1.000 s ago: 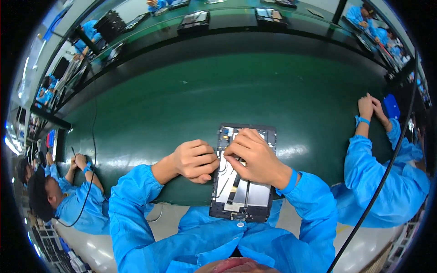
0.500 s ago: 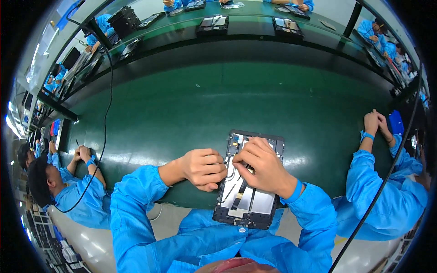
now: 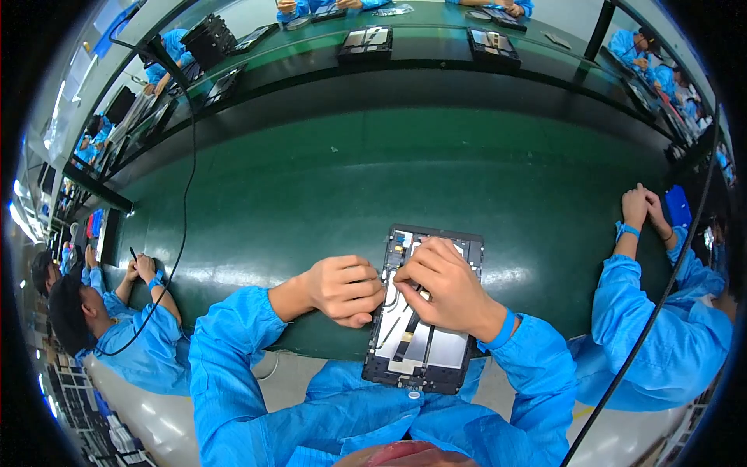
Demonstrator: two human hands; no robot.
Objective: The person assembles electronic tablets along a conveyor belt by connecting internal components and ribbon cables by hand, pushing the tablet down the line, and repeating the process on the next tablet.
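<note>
An opened tablet (image 3: 443, 352) with silver battery plates, black cables and a dark frame lies in front of me, its near end reaching past the table edge over my lap. My left hand (image 3: 348, 291) is closed, fingers curled, against the tablet's left edge; anything within it is hidden. Above the tablet's upper middle, my right hand (image 3: 442, 285) has thumb and fingers brought together in a pinch near the left edge. Whatever is between those fingertips is too small or covered to make out. A blue band (image 3: 504, 327) circles my right wrist.
The green table (image 3: 334, 187) spreads ahead, with a raised shelf (image 3: 280, 86) across its far side carrying opened tablets (image 3: 366, 40). Co-workers sit at left (image 3: 140, 327) and right (image 3: 654, 327), hands on the table. Black cables (image 3: 187, 194) hang at both sides.
The tablet and both my hands have shifted very slightly left in the picture. My right hand keeps its pinch and my left stays curled at the edge.
</note>
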